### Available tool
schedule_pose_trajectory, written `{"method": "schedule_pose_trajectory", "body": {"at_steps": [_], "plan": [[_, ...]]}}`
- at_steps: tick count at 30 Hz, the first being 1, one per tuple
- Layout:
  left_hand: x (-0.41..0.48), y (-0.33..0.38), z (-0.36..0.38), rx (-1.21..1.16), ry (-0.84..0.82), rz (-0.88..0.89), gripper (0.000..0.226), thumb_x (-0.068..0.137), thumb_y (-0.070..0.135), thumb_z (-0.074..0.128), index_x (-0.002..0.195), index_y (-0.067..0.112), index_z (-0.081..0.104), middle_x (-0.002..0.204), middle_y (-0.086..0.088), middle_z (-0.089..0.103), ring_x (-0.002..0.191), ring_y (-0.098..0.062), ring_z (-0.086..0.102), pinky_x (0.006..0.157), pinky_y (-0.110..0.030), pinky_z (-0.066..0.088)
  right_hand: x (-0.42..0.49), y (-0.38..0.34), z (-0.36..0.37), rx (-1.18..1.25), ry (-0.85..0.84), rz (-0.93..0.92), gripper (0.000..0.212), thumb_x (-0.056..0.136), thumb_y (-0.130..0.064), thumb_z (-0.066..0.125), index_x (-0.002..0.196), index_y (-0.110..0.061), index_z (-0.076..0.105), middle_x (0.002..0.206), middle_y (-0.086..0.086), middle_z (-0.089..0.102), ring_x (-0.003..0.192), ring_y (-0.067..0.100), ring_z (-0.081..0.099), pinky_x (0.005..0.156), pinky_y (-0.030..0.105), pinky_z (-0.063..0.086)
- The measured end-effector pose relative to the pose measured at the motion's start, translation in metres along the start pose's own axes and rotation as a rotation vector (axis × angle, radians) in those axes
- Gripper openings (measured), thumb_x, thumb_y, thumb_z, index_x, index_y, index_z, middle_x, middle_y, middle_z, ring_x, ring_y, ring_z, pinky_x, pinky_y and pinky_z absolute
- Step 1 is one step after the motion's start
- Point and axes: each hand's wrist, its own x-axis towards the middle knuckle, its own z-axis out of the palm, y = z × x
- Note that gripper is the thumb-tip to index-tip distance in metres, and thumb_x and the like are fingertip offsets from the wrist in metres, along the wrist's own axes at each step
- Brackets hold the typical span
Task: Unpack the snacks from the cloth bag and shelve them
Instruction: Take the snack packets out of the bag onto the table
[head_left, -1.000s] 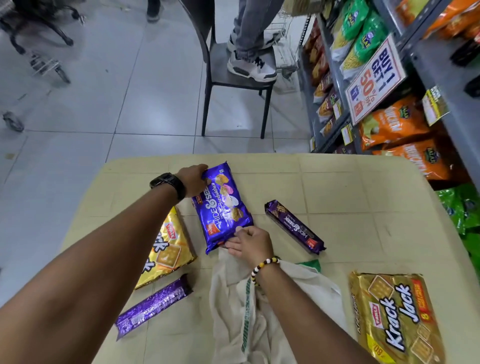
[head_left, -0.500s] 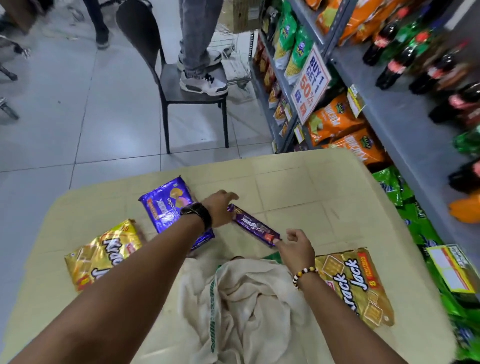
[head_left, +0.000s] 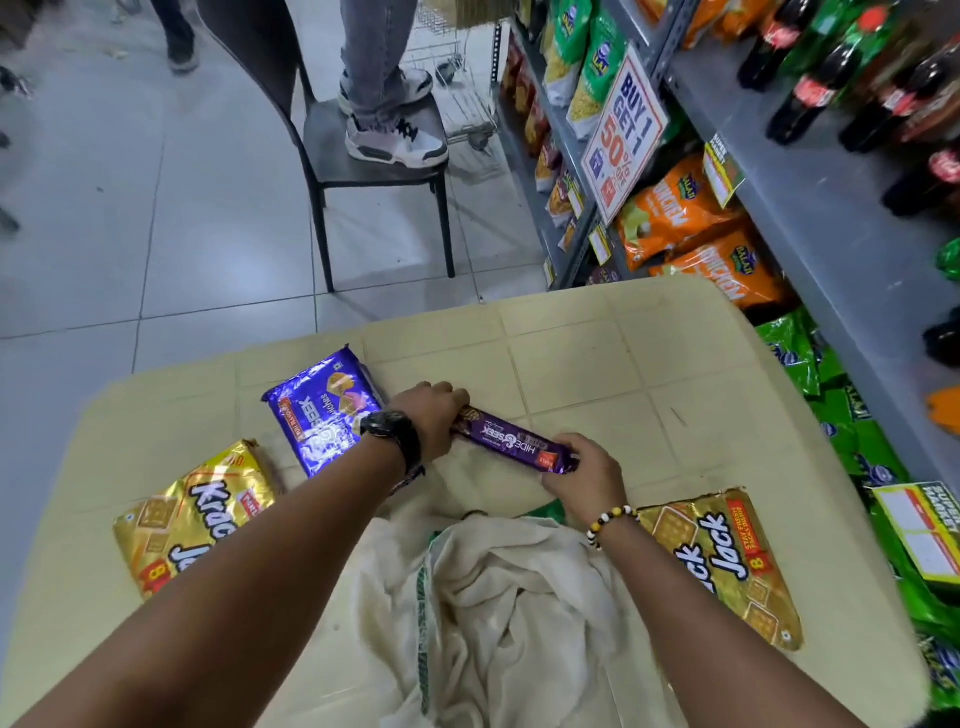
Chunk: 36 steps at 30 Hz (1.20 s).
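Observation:
A slim purple Hide & Seek biscuit roll (head_left: 511, 439) lies on the cream table (head_left: 613, 364). My left hand (head_left: 434, 415) grips its far end and my right hand (head_left: 584, 473) grips its near end. A wide blue Hide & Seek pack (head_left: 322, 410) lies just left of my left wrist. Two gold Krack Jack packs rest on the table, one at the left (head_left: 192, 514) and one at the right (head_left: 722, 561). The crumpled cream cloth bag (head_left: 498, 613) sits between my forearms near the front edge.
Grey store shelves (head_left: 769, 171) run along the right with orange and green snack bags, dark soda bottles and a "Buy 1 Get 1" sign (head_left: 623, 130). Ahead, a person stands with one shoe on a dark chair (head_left: 363, 166). A wire trolley stands behind it.
Both hands left the wide blue pack and moved right to the slim purple roll, then closed on its two ends. My view swung toward the shelves.

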Motion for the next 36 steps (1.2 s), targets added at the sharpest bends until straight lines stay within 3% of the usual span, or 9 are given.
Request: {"method": "schedule_pose_trajectory", "body": {"at_steps": [5, 9, 12, 16, 19, 23, 26, 32, 36], "plan": [[-0.071, -0.020, -0.014, -0.243, 0.235, -0.044, 0.042, 0.082, 0.022, 0.066, 0.124, 0.022, 0.061, 0.110, -0.006, 0.064, 0.100, -0.031, 0.061, 0.078, -0.035, 0.050, -0.016, -0.035, -0.014, 0.122, -0.049, -0.098, 0.051, 0.062, 0.001, 0.082, 0.105, -0.024, 0.071, 0.097, -0.001, 0.072, 0.084, 0.016, 0.069, 0.069, 0.005, 0.048], [-0.155, -0.049, -0.004, -0.531, 0.357, -0.201, 0.048, 0.074, 0.020, 0.080, 0.119, 0.022, 0.066, 0.107, -0.002, 0.068, 0.094, -0.022, 0.066, 0.079, -0.032, 0.052, -0.047, -0.071, 0.005, 0.177, -0.164, -0.195, 0.051, 0.062, 0.001, 0.084, 0.103, -0.025, 0.070, 0.095, -0.005, 0.073, 0.085, 0.007, 0.067, 0.074, 0.015, 0.055], [-0.228, -0.073, 0.018, -0.753, 0.461, -0.346, 0.053, 0.066, 0.023, 0.082, 0.115, 0.031, 0.065, 0.104, 0.009, 0.070, 0.087, -0.008, 0.069, 0.082, -0.034, 0.057, -0.078, -0.095, 0.038, 0.220, -0.269, -0.256, 0.052, 0.063, 0.005, 0.084, 0.102, -0.026, 0.069, 0.093, -0.006, 0.072, 0.081, 0.007, 0.067, 0.072, 0.012, 0.052], [-0.311, -0.086, 0.045, -0.867, 0.558, -0.542, 0.057, 0.068, 0.005, 0.086, 0.110, 0.037, 0.063, 0.101, 0.013, 0.068, 0.081, 0.005, 0.067, 0.073, -0.005, 0.048, -0.117, -0.115, 0.088, 0.233, -0.399, -0.312, 0.056, 0.063, 0.012, 0.081, 0.099, -0.028, 0.067, 0.092, -0.006, 0.071, 0.076, -0.002, 0.067, 0.072, 0.012, 0.052], [-0.358, -0.087, 0.070, -0.902, 0.609, -0.666, 0.056, 0.069, 0.007, 0.086, 0.107, 0.039, 0.061, 0.102, 0.010, 0.069, 0.085, -0.003, 0.069, 0.072, -0.013, 0.052, -0.140, -0.118, 0.125, 0.167, -0.471, -0.374, 0.054, 0.062, 0.008, 0.083, 0.100, -0.027, 0.068, 0.096, 0.001, 0.072, 0.082, 0.006, 0.068, 0.077, 0.021, 0.054], [-0.393, -0.084, 0.108, -0.972, 0.605, -0.783, 0.050, 0.066, 0.010, 0.088, 0.105, 0.032, 0.065, 0.100, 0.010, 0.069, 0.086, -0.003, 0.068, 0.071, -0.018, 0.056, -0.161, -0.115, 0.158, 0.070, -0.570, -0.429, 0.053, 0.059, -0.009, 0.074, 0.111, -0.018, 0.070, 0.102, 0.003, 0.072, 0.093, 0.017, 0.069, 0.085, 0.032, 0.057], [-0.399, -0.078, 0.130, -0.979, 0.613, -0.842, 0.049, 0.065, 0.010, 0.088, 0.105, 0.029, 0.067, 0.101, 0.008, 0.070, 0.088, -0.007, 0.068, 0.076, -0.026, 0.058, -0.167, -0.110, 0.171, 0.010, -0.597, -0.440, 0.052, 0.065, 0.000, 0.074, 0.113, -0.020, 0.070, 0.105, 0.002, 0.070, 0.096, 0.018, 0.068, 0.086, 0.033, 0.058], [-0.404, -0.078, 0.158, -0.966, 0.621, -0.919, 0.047, 0.067, 0.009, 0.086, 0.108, 0.026, 0.069, 0.101, 0.008, 0.072, 0.091, -0.009, 0.067, 0.078, -0.030, 0.059, -0.169, -0.106, 0.190, -0.099, -0.634, -0.464, 0.049, 0.071, 0.008, 0.070, 0.114, -0.016, 0.069, 0.108, 0.003, 0.069, 0.097, 0.016, 0.066, 0.074, 0.005, 0.049], [-0.405, -0.083, 0.163, -0.997, 0.601, -0.956, 0.046, 0.069, 0.009, 0.085, 0.107, 0.027, 0.067, 0.101, 0.008, 0.071, 0.091, -0.010, 0.067, 0.078, -0.032, 0.060, -0.169, -0.109, 0.198, -0.121, -0.635, -0.479, 0.048, 0.073, 0.010, 0.068, 0.115, -0.014, 0.068, 0.107, 0.003, 0.068, 0.096, 0.015, 0.065, 0.069, 0.000, 0.046]]}}
